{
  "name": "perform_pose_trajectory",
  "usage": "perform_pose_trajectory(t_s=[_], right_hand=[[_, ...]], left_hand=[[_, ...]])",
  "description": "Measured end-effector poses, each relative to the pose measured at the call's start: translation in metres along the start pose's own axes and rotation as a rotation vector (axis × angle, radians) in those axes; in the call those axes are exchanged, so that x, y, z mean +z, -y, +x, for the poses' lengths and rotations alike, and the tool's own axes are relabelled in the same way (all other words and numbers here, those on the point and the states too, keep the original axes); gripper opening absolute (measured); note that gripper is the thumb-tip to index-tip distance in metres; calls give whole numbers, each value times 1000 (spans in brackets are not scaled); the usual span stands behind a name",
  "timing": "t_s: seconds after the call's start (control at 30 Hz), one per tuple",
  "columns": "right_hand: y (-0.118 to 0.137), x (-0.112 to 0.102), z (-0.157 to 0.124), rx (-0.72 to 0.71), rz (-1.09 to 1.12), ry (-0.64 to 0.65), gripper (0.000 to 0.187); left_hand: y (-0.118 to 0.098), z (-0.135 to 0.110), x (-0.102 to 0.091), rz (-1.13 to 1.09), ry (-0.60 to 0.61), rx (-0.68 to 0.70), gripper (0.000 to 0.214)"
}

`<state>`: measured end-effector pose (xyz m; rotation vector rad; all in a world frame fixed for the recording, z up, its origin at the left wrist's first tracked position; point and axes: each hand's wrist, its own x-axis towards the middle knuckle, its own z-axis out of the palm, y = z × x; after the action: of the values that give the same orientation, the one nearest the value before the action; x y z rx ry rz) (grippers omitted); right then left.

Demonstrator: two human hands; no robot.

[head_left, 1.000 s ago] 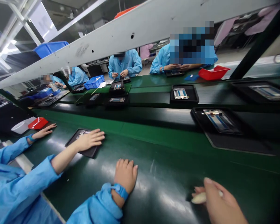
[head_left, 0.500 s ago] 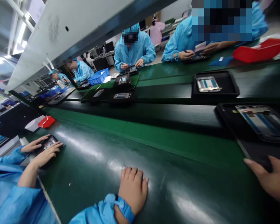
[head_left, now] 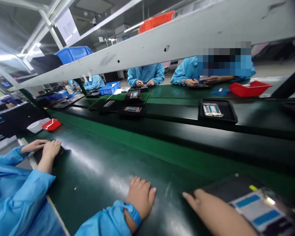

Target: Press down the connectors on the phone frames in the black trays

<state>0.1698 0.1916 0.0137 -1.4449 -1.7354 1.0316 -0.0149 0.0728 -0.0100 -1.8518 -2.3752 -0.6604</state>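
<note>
My left hand (head_left: 140,198) lies palm down on the green worktop (head_left: 108,190), fingers stretched out, holding nothing. At the lower right, my right hand (head_left: 216,209) grips the near edge of a black tray (head_left: 228,185). Its thumb sticks out to the left, while the other fingers are mostly hidden. Inside the tray lies a phone frame (head_left: 257,206) with a silvery plate, two blue strips and a yellow tab. The tray is slightly blurred, and I cannot tell whether it touches the worktop.
To my left, a co-worker's hands (head_left: 50,150) cover a dark tray. Beyond the green ledge, another black tray (head_left: 232,114) with a phone frame stands on the line. Red bins (head_left: 250,88), a blue crate (head_left: 109,88) and several co-workers are farther off. A grey beam (head_left: 142,49) crosses overhead.
My right hand has brought the black tray from the line at the right toward me, over the worktop. My left hand has stayed put. The neighbour's hands have closed over their tray.
</note>
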Motion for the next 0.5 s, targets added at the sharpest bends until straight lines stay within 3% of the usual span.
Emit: perform_pose_trajectory(t_s=[0.1, 0.17, 0.3, 0.5], right_hand=[[42, 32, -37, -95, -326, 449, 33], [56, 41, -48, -173, -387, 588, 34], [46, 30, -51, -291, -656, 588, 42], [24, 15, -80, -268, -845, 679, 60]], left_hand=[[1, -28, -4, -159, 98, 81, 30], [5, -50, -5, -195, 184, 131, 47], [12, -71, -12, -195, 320, 47, 50], [16, -62, -43, -203, 342, -113, 39]])
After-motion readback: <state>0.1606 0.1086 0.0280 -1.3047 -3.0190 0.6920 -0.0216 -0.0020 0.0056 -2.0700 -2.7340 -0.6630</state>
